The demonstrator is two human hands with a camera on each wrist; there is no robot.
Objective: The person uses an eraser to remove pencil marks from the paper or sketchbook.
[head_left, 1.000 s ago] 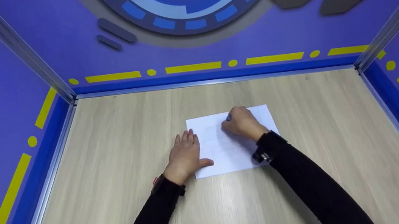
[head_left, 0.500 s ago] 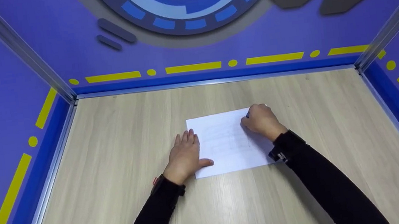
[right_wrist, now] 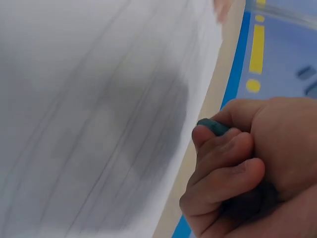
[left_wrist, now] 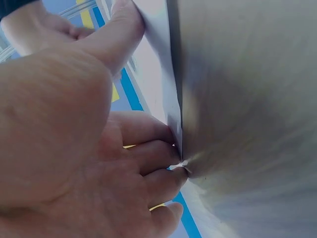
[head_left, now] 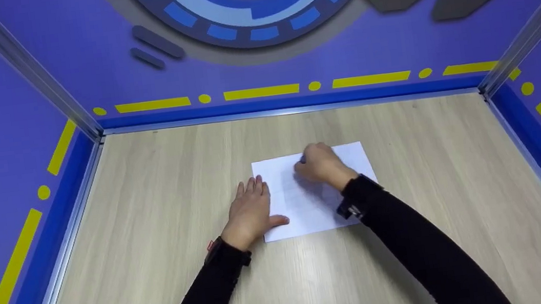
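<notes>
We see the paper (head_left: 304,220) lying on the table (head_left: 189,286), its longer axis running from side to side, with faint lines (right_wrist: 96,188) across it that show best in the right wrist view. Over the far half of the paper, near the middle of its far edge, the right hand (head_left: 324,165) grips a small teal piece (right_wrist: 213,126) in curled fingers; only one end peeps out, and we cannot tell whether it touches the paper. The relation we judge to matter most is this: most of the paper lies to the near side of that hand and stretches away to its left and right, so the right hand is the nearer one to the paper's middle. At the paper's left edge, the left hand (head_left: 250,208) lies with its fingers extended and holds nothing, its thumb resting on the paper near the near left corner. Black sleeves (head_left: 421,244) reach in from the near side of the paper, and well beyond its far edge we see a metal rail (head_left: 266,114) and the back wall (head_left: 83,56).
</notes>
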